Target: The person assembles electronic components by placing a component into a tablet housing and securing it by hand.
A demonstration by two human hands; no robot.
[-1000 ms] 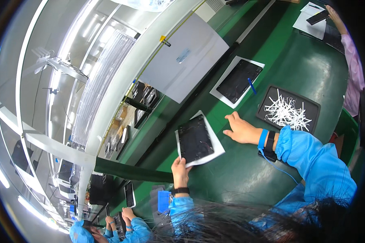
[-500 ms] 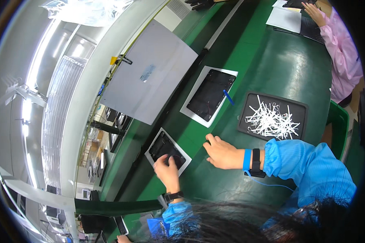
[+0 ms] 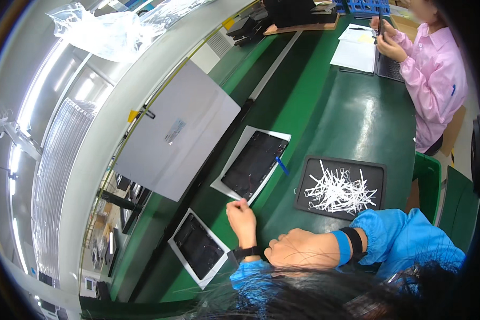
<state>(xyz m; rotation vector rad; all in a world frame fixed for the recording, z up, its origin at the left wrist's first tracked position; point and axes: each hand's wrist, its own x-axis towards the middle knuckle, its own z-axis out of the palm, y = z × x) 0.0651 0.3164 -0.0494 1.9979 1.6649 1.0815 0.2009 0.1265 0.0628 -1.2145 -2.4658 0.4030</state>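
We place the left hand [image 3: 242, 221] at the near corner of the far black panel [image 3: 256, 160] and its white sheet [image 3: 221, 185]. Its fingertips are drawn together there; we cannot tell whether they clamp the sheet. The right hand [image 3: 301, 249] lies nearer and to the right, back upward, fingers curled (we cannot tell whether they meet, since the back of the hand hides them).

The far panel lies flat on the green work surface [image 3: 336, 122]. A blue strip [image 3: 282, 166] crosses its right edge and overhangs the sheet. A second black panel [image 3: 197, 245] lies near left on another white sheet.

We note a dark tray [image 3: 376, 173] of tangled white strips [image 3: 341, 192] right of the far panel. A large pale board [image 3: 181, 128] borders the work on the left; dark hair [image 3: 293, 293] obstructs our view at the near edge. A co-worker [image 3: 432, 80] in pink occupies the far right, beyond a green bin [image 3: 428, 173].
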